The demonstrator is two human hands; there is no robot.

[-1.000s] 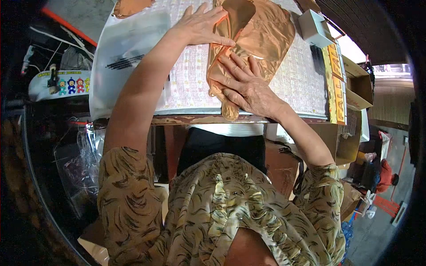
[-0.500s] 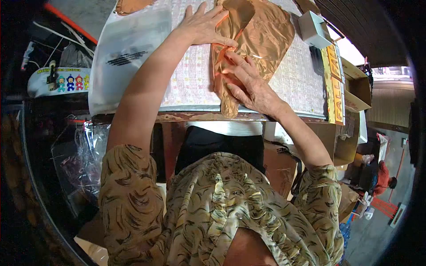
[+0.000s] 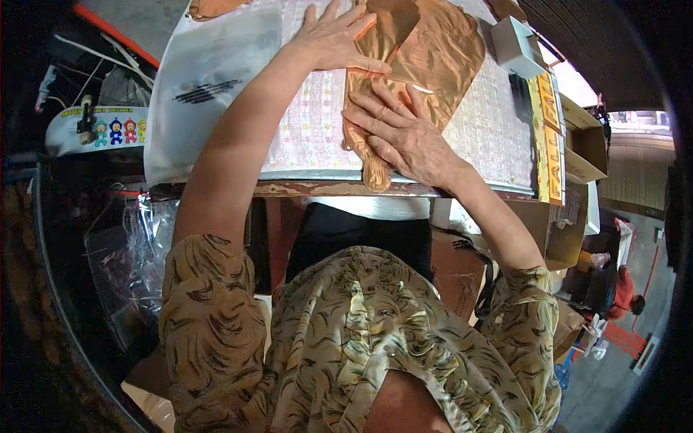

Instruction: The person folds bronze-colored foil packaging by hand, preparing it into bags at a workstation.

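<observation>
A copper-coloured, flat foil balloon (image 3: pixel 447 54) lies on the patterned table cover, partly folded over along its left side. Its narrow tail (image 3: pixel 376 175) points at the front table edge. My left hand (image 3: pixel 336 40) rests on the balloon's upper left edge, fingers spread, thumb stretched across the foil. Lower down, my right hand (image 3: pixel 408 141) lies flat on the folded part with its fingers extended. Both palms hide some of the foil beneath them.
Clear plastic bags (image 3: pixel 216 94) lie left on the table. Another copper foil piece (image 3: pixel 216 7) is at the far left. A white box (image 3: pixel 518 47) and a yellow lettered strip (image 3: pixel 546 137) line the right edge. A person in red (image 3: pixel 622 292) is at the far right.
My right hand has flattened and its fingers have spread over the fold, moving slightly left. My left hand stays nearly in place.
</observation>
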